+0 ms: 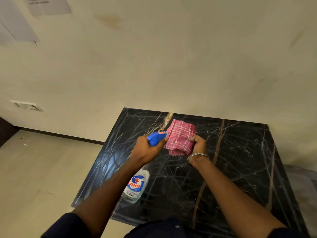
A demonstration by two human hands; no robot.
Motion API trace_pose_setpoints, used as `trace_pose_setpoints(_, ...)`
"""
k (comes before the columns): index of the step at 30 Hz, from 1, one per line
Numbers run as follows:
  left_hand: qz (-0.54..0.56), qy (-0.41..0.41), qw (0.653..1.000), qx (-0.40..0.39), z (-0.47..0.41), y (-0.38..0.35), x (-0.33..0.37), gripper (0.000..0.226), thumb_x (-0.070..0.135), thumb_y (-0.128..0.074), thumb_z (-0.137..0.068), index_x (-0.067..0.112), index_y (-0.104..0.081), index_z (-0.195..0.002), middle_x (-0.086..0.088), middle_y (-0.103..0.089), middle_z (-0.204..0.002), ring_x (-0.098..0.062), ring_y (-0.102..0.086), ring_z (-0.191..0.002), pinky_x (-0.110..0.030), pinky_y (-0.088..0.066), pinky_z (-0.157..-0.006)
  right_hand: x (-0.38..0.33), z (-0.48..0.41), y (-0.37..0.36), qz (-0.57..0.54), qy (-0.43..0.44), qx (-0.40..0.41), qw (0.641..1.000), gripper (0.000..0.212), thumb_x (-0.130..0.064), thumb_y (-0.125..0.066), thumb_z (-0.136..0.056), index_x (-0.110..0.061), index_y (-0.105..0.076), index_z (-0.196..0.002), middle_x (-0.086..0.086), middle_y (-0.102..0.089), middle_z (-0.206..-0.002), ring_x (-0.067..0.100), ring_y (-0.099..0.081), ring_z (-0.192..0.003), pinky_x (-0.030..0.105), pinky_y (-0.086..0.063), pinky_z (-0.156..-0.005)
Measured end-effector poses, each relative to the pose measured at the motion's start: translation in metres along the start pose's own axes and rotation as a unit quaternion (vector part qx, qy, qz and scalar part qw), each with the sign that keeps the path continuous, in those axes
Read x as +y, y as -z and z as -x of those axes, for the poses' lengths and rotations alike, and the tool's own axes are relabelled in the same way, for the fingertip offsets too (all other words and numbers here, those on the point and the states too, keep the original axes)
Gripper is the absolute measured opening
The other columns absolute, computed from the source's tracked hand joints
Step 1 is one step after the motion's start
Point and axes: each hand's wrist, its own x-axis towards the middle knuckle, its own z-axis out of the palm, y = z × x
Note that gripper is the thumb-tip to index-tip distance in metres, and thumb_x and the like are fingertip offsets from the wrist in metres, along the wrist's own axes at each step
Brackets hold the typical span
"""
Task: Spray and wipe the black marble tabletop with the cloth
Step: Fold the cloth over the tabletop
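The black marble tabletop with white and gold veins fills the lower right of the head view. My left hand grips the blue trigger head of a clear spray bottle, held above the table with its nozzle right beside a folded pink checked cloth. My right hand, with a metal bangle on the wrist, grips the cloth's right edge and holds it up over the middle of the tabletop.
A cream wall runs right behind the table's far edge. Beige floor lies to the left, below the table's left edge. A wall socket and taped papers are at far left.
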Motion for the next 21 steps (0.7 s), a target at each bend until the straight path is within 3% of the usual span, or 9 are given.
trace_pose_setpoints(3,-0.008,0.013,1.000,-0.007,0.003,0.005,-0.003,0.021,0.034,-0.064,-0.091,0.014,-0.064,-0.083,0.003,-0.056,-0.058,-0.002,-0.051,-0.048,-0.011,-0.041,-0.050,0.005,-0.001,0.000,-0.007,-0.013,0.001,1.000,0.020,-0.009,-0.047,-0.081,-0.008,-0.063,-0.093,0.012,-0.065,-0.092,0.032,-0.061,-0.087,0.049,-0.049,-0.092)
trace_pose_setpoints(8,0.018,0.054,0.998,0.038,0.012,0.030,-0.027,0.025,0.038,-0.065,-0.089,0.013,-0.067,-0.087,-0.011,-0.066,-0.069,-0.018,-0.060,-0.057,-0.028,-0.049,-0.055,0.017,-0.012,-0.018,-0.029,-0.023,0.004,0.999,0.019,-0.009,-0.049,-0.082,-0.008,-0.063,-0.094,0.011,-0.066,-0.094,0.032,-0.062,-0.090,0.044,-0.052,-0.083)
trace_pose_setpoints(12,0.053,0.079,0.990,0.102,0.010,0.060,-0.046,0.021,0.035,-0.065,-0.088,0.016,-0.062,-0.078,0.002,-0.055,-0.058,-0.003,-0.051,-0.049,-0.014,-0.044,-0.050,0.029,-0.029,-0.052,-0.026,-0.033,0.000,0.999,0.019,-0.008,-0.047,-0.083,-0.007,-0.063,-0.093,0.011,-0.066,-0.091,0.031,-0.062,-0.087,0.045,-0.052,-0.087)
trace_pose_setpoints(18,0.071,0.071,0.986,0.137,-0.018,0.102,-0.086,0.021,0.027,-0.066,-0.089,0.018,-0.056,-0.073,0.007,-0.051,-0.056,-0.002,-0.049,-0.049,-0.012,-0.042,-0.052,0.043,-0.079,-0.136,0.051,-0.008,-0.020,0.998,0.015,-0.007,-0.045,-0.089,-0.010,-0.059,-0.092,0.009,-0.064,-0.087,0.027,-0.061,-0.080,0.036,-0.052,-0.073)
trace_pose_setpoints(21,0.069,0.058,0.989,0.118,-0.047,0.120,-0.104,0.022,0.034,-0.064,-0.089,0.016,-0.058,-0.077,0.004,-0.055,-0.060,-0.004,-0.052,-0.053,-0.017,-0.046,-0.057,0.054,-0.120,-0.182,0.178,0.072,-0.035,0.981,0.018,-0.009,-0.044,-0.095,-0.014,-0.061,-0.095,0.006,-0.063,-0.089,0.030,-0.061,-0.090,0.033,-0.052,-0.072)
